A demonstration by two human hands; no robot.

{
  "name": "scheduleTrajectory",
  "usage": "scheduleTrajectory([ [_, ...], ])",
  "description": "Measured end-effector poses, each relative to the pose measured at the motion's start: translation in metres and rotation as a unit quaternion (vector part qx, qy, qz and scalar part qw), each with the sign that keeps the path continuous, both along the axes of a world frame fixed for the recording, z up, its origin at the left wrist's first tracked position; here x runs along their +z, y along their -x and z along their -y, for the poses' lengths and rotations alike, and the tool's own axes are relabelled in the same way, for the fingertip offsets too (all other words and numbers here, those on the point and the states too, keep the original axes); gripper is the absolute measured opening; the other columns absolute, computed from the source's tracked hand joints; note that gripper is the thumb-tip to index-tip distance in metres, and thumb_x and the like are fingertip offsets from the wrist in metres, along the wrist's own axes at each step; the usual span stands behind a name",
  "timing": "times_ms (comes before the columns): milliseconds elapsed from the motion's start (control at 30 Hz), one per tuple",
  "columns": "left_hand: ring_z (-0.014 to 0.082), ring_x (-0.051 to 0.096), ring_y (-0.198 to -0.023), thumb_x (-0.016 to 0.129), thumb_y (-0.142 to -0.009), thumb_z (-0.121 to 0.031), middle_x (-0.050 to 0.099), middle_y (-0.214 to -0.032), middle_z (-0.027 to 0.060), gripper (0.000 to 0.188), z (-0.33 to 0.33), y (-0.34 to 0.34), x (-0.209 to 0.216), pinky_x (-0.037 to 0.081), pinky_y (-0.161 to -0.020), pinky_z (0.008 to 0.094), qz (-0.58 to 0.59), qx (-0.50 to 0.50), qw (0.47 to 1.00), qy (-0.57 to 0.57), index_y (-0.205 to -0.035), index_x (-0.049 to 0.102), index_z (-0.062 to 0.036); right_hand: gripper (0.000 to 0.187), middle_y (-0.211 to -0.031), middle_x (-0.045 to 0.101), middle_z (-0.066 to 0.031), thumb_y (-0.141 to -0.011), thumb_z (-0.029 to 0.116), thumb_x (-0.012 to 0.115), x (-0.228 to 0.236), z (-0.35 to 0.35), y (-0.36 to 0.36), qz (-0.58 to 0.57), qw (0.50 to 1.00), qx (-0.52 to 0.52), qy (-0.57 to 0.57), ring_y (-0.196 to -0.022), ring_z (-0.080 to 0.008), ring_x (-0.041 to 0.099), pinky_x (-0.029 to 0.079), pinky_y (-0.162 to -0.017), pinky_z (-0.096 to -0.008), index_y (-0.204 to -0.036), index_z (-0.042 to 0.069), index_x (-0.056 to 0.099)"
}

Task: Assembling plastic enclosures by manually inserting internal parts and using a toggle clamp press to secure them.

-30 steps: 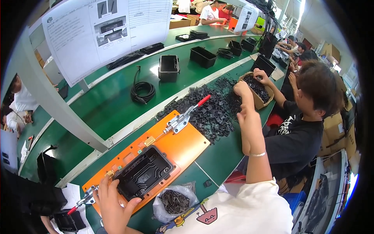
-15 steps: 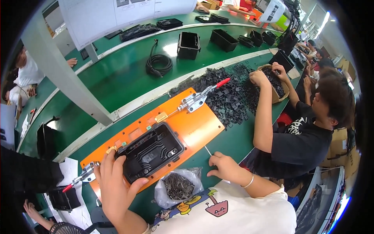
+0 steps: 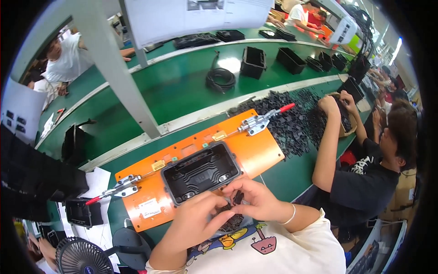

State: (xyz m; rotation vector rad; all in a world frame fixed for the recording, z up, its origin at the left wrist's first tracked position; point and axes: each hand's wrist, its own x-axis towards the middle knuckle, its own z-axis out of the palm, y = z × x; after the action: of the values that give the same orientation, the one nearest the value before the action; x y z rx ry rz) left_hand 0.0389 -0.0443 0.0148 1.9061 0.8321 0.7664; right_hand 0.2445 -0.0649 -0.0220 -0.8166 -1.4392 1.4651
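Observed: right hand (image 3: pixel 261 201) pinches a small black part (image 3: pixel 238 197) between thumb and fingers; left hand (image 3: pixel 194 218) curls beside it (grip unclear from here). Black housing (image 3: pixel 200 173) sits just beyond the fingers, thin pins (image 3: pixel 233 223) beneath them.

A white, cartoon-printed shirt (image 3: pixel 301 249) is showing at five o'clock; a pale bangle (image 3: pixel 293 213) is circling the right wrist (image 3: pixel 284 212).

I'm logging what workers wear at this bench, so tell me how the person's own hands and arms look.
The left hand and right hand are ungloved, and both forearms are bare. A thin, pale bracelet circles the right wrist. The right sleeve is short, loose and off-white.
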Motion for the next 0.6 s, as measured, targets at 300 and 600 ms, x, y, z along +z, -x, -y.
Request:
scheduleTrajectory([
  [300, 0.0223, 0.066, -0.068, 0.071, -0.079, -0.005, 0.061, -0.083, 0.0142, 0.02, -0.001, -0.005, -0.008, 0.052, -0.058, 0.0301, 0.08, 0.116, 0.989, 0.041, -0.088, 0.056, 0.0041, 0.064, -0.11, 0.05, -0.0179, -0.071, -0.017, 0.054, 0.035, -0.012, 0.033, 0.182, 0.962, -0.003, -0.205, -0.103, -0.0332, 0.053, 0.048, -0.089, -0.0349, -0.132, -0.001, 0.042],
  [600, 0.0191, 0.07, -0.082, 0.064, -0.083, 0.006, 0.067, -0.089, 0.0134, 0.015, -0.006, 0.005, -0.005, 0.057, -0.071, 0.0266, 0.107, 0.127, 0.983, 0.08, -0.096, 0.059, 0.0066, 0.025, -0.085, 0.062, -0.0009, -0.063, 0.006, 0.072, 0.038, -0.031, 0.027, 0.371, 0.798, -0.151, -0.451, -0.082, -0.0213, 0.057, 0.039, -0.068, -0.0346, -0.086, 0.009, 0.064],
])
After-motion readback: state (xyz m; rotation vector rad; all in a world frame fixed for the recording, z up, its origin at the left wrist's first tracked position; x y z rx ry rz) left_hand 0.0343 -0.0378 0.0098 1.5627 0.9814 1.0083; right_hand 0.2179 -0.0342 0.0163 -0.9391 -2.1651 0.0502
